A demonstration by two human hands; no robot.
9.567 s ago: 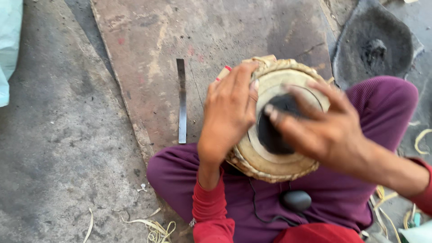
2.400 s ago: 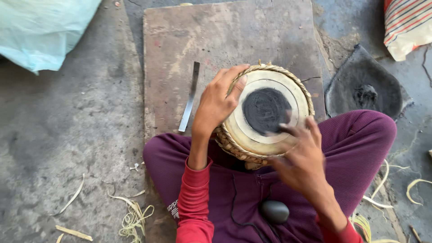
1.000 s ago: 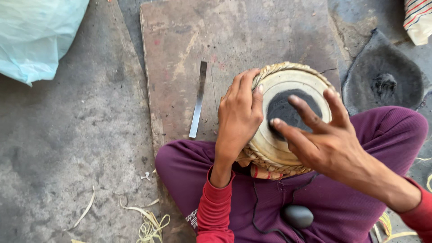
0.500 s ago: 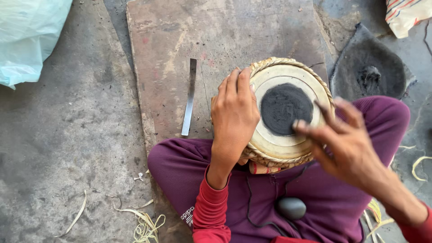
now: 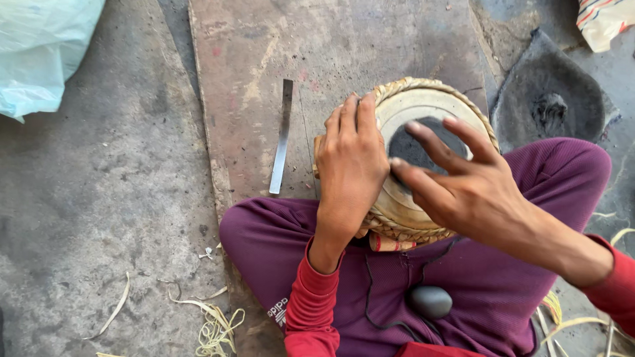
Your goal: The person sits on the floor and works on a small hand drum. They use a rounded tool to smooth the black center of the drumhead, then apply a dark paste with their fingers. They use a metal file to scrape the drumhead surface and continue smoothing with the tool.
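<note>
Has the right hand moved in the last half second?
Yes. The right hand has come back over the drum, its fingers now covering part of the black centre patch it had left bare.

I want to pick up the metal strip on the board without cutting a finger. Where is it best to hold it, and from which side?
Probably grip the metal strip near its middle, across the long edges, coming from the open side away from the drum. It lies flat on the board, long and thin, so fingertips must pinch the edges. The left hand is nearest.
</note>
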